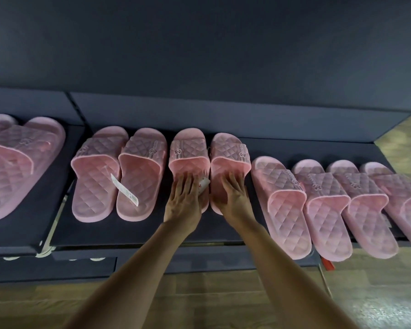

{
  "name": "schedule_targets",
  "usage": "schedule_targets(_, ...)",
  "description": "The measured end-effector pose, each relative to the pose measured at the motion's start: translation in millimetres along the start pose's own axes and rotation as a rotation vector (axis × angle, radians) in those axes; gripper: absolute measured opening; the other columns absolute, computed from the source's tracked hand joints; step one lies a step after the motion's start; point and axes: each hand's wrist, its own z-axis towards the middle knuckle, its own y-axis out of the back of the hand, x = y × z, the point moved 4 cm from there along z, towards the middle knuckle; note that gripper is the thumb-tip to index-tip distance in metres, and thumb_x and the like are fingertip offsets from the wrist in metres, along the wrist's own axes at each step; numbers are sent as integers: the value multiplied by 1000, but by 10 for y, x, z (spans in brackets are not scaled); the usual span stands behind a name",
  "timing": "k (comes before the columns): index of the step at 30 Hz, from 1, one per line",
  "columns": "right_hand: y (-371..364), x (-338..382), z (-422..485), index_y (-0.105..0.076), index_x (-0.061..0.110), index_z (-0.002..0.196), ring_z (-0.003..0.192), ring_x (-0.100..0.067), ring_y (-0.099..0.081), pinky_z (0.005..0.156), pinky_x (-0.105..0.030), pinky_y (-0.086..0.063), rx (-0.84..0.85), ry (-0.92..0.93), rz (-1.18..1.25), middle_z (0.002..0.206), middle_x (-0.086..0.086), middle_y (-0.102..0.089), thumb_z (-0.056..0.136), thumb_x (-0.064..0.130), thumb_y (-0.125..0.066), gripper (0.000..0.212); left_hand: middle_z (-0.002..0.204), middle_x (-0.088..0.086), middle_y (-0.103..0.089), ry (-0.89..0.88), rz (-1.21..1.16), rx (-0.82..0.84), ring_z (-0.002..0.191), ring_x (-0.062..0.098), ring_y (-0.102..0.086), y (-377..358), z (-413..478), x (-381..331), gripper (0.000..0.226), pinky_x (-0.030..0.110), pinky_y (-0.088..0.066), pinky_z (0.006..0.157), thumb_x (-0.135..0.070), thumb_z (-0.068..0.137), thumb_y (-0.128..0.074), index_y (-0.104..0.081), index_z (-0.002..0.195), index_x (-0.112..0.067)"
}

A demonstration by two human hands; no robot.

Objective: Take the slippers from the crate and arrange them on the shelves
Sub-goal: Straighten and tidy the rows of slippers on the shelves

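Slippers (190,150) in the middle lie half hidden under the flat, straight-fingered left hand (184,200) and right hand (234,198).

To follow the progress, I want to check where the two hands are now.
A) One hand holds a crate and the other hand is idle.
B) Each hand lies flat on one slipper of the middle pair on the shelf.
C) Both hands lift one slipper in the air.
B: the left hand lies with straight fingers on the insole of one pink slipper, the right hand on the neighbour slipper, and both slippers lie on the dark shelf.
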Motion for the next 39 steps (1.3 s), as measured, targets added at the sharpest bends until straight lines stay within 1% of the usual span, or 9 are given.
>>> schedule_targets(9, 45, 27, 57, -21, 12, 147, 145, -26, 7, 116, -44, -14, 85, -32, -101, 157, -7, -8, 91, 35, -54, 69, 158, 7, 0, -4, -90, 21, 145, 22, 6, 63, 59, 19, 65, 31, 7, 115, -29, 99, -38, 0, 149, -15)
schedule_targets(12, 137, 95, 2, -26, 14, 145, 145, -24, -1, 113, -46, -23, 119, -36, -166, 156, -3, -15, 92, 37, -52, 64, 154, 5, -21, -19, -238, 90, 143, 22, -15, 184, 121, 60, 61, 35, -18, 115, -31, 95, -49, -20, 148, -19)
schedule_targets(16, 397, 165, -213, -39, 16, 140, 136, -24, -31, 112, -38, -24, -20, -34, -132, 148, -4, -36, 89, 30, -58, 55, 139, 9, -47, 11, -322, 101, 120, 28, -50, 402, 107, 155, 51, 37, -43, 95, -28, 93, -52, -39, 140, -15)
schedule_targets(19, 624, 85, -404, -45, 17, 136, 129, -25, -41, 106, -37, -29, -94, -64, -109, 141, -3, -46, 90, 25, -58, 49, 131, 10, -54, -82, -354, 36, 113, 29, -54, 527, -27, 6, 43, 42, -43, 95, -23, 90, -57, -49, 131, -13)
schedule_targets(21, 770, -13, -532, -47, 15, 134, 124, -27, -46, 103, -38, -32, -120, -103, -84, 137, -5, -50, 89, 23, -58, 47, 132, 12, -52, -158, -377, -1, 122, 29, -48, 585, -122, -179, 42, 44, -38, 103, -15, 89, -57, -50, 130, -8)
schedule_targets(23, 911, -127, -668, -51, 14, 131, 120, -29, -50, 101, -39, -37, -153, -122, -60, 133, -7, -53, 89, 22, -58, 44, 142, 13, -43, -185, -378, 9, 134, 26, -35, 602, -192, -377, 48, 37, -26, 113, -12, 90, -56, -43, 136, -7)
schedule_targets(26, 1091, -324, -841, -55, 14, 127, 113, -31, -54, 96, -40, -42, -194, -145, -55, 127, -8, -58, 88, 17, -59, 39, 145, 10, -39, -231, -355, 17, 137, 23, -31, 525, -261, -655, 51, 32, -20, 113, -13, 90, -56, -41, 138, -9)
schedule_targets(33, 1373, -930, -1025, -60, 5, 118, 102, -35, -60, 86, -45, -49, -227, -165, -16, 116, -15, -63, 81, 9, -66, 38, 134, 14, -51, -348, -299, 77, 125, 30, -48, 123, -383, -1337, 49, 37, -33, 104, -29, 86, -47, -52, 130, -6)
schedule_targets(39, 1565, -1478, -1092, -59, 7, 116, 104, -30, -58, 82, -40, -49, -204, -132, 50, 112, -10, -63, 80, 7, -65, 36, 136, 12, -51, -254, -288, 106, 127, 29, -46, -199, -451, -1804, 52, 42, -37, 105, -29, 84, -47, -51, 131, -8)
